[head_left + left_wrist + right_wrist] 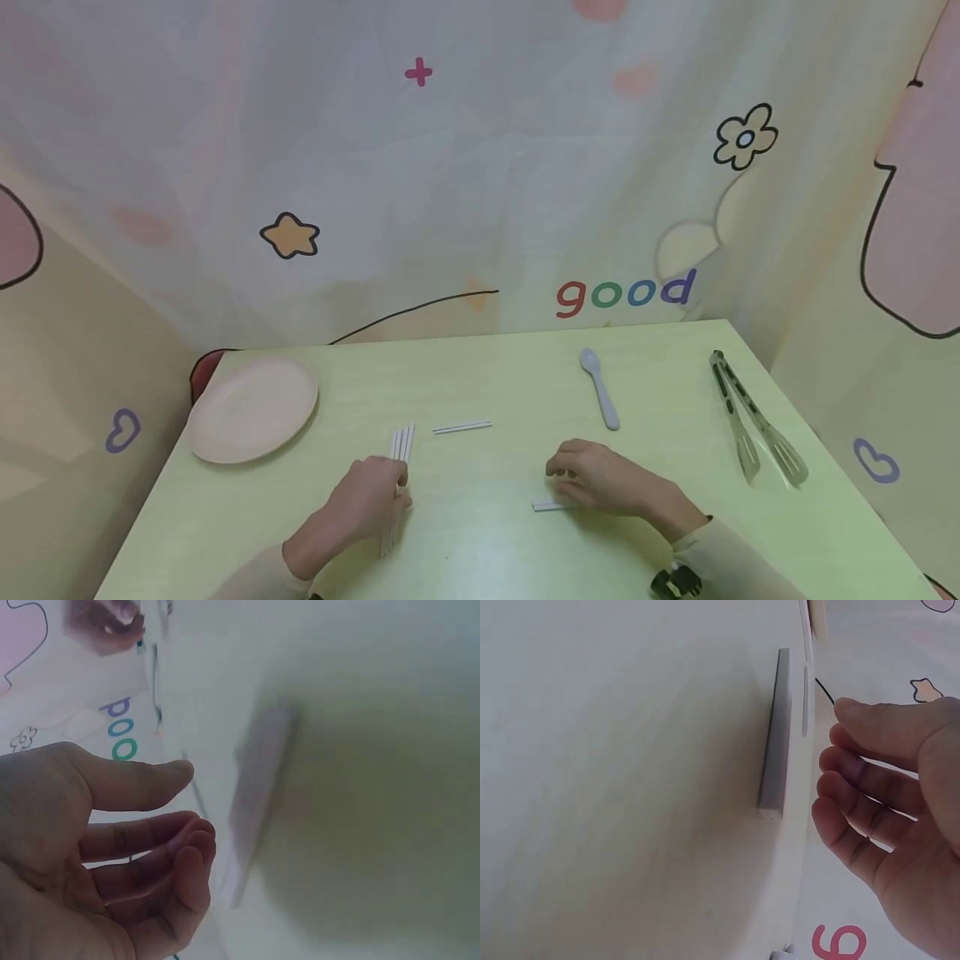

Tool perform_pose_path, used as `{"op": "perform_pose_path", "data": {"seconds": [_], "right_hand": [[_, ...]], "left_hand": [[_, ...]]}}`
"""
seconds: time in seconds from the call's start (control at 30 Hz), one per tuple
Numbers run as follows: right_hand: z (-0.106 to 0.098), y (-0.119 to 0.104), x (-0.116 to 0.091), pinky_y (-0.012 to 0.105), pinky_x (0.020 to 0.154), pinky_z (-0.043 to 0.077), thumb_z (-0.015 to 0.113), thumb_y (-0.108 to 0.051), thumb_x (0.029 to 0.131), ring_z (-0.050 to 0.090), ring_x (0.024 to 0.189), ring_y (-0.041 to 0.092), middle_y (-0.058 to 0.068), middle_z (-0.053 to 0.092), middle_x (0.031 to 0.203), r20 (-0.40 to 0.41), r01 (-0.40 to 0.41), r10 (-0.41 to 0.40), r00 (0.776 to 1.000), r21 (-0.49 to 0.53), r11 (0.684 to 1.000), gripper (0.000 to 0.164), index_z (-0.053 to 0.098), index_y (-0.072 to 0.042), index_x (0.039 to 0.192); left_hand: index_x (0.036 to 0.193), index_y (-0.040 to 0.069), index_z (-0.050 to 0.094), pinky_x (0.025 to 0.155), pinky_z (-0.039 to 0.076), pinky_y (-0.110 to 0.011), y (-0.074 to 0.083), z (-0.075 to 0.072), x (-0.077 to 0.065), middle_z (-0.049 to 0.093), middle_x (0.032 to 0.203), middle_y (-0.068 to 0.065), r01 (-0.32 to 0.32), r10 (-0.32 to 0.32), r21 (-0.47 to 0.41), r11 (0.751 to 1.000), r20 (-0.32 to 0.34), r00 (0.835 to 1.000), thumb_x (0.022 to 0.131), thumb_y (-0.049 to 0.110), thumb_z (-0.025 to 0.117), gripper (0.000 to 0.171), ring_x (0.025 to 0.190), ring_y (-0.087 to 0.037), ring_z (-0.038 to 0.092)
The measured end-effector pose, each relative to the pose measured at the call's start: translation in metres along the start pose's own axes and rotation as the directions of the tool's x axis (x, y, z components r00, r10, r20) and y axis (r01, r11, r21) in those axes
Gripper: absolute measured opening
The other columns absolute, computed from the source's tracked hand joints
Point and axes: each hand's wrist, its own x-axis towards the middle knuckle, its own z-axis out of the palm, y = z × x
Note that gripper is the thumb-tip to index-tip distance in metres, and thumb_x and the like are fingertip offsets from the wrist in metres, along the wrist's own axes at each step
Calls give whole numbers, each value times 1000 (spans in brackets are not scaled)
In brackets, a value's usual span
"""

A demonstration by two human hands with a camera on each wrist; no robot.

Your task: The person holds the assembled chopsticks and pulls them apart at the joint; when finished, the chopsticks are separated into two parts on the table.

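My left hand (370, 498) hovers over a row of several slim white sticks (403, 442) lying side by side on the table. In the left wrist view its thumb and loosely bent fingers hold nothing, and the sticks (259, 787) lie blurred beyond the fingertips. My right hand (600, 477) is over a short white bar (547, 506), partly hidden under it in the head view. The right wrist view shows that bar (777, 742) on the table, apart from the relaxed fingers (847, 825); nothing sits between thumb and fingers.
Two short white sticks (462, 427) lie between the hands, farther back. A pale round plate (252, 410) rests at the left. A grey spoon (600, 390) lies at the back right, with metal tongs (753, 421) near the right edge. A printed curtain (480, 183) surrounds the table.
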Motion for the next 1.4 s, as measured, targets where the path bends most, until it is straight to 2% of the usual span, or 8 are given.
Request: {"op": "perform_pose_path", "data": {"seconds": [0.17,0.4,0.67,0.83,0.97,1.1,1.4], "right_hand": [[5,-1,-3,22,76,50,72,-15,86,56,86,3,-7,64,94,60,8,-9,998,21,1000,15,71,-12,100],[11,-2,-5,17,70,46,72,-15,85,50,77,2,-11,59,86,114,-29,21,993,73,997,10,70,-16,95],[12,-2,-5,16,68,44,71,-13,86,47,74,1,-14,57,83,122,-20,13,992,57,998,8,71,-17,93],[12,-1,-4,16,67,43,71,-12,86,47,73,0,-14,57,82,106,-3,-3,994,52,999,8,71,-17,93],[12,-1,-4,16,66,43,72,-11,85,47,73,0,-14,57,81,96,18,-23,995,52,999,9,71,-16,92],[12,-1,-5,16,66,43,72,-10,85,47,73,0,-13,58,81,88,29,-33,996,48,998,9,71,-16,91],[10,-2,-5,16,67,44,72,-9,85,48,74,0,-12,59,83,92,15,-20,996,47,999,9,71,-15,92]], "left_hand": [[69,11,57,42,35,-17,-2,14,-24,51,61,5,25,-25,-33,999,-3,1000,78,9,76,21,50,-6,44],[74,7,60,44,35,-18,-5,24,-33,52,64,4,41,-45,-59,997,-63,997,78,3,72,14,53,-7,43],[70,7,59,43,35,-16,-3,27,-34,55,61,5,51,-59,-117,992,-65,996,77,-1,71,16,50,-5,44],[68,9,56,41,33,-17,1,25,-32,52,59,4,94,-100,-104,990,-56,993,77,4,75,22,48,-6,43],[70,8,57,42,34,-17,2,25,-31,55,61,3,120,-124,-88,989,-45,991,77,6,78,22,49,-7,45],[70,7,58,39,33,-16,2,25,-29,54,60,2,129,-132,-62,990,-54,990,77,1,73,17,47,-7,45],[68,4,56,37,29,-18,5,25,-26,47,54,1,155,-158,-44,987,-63,985,69,-4,61,10,43,-10,42]]}}
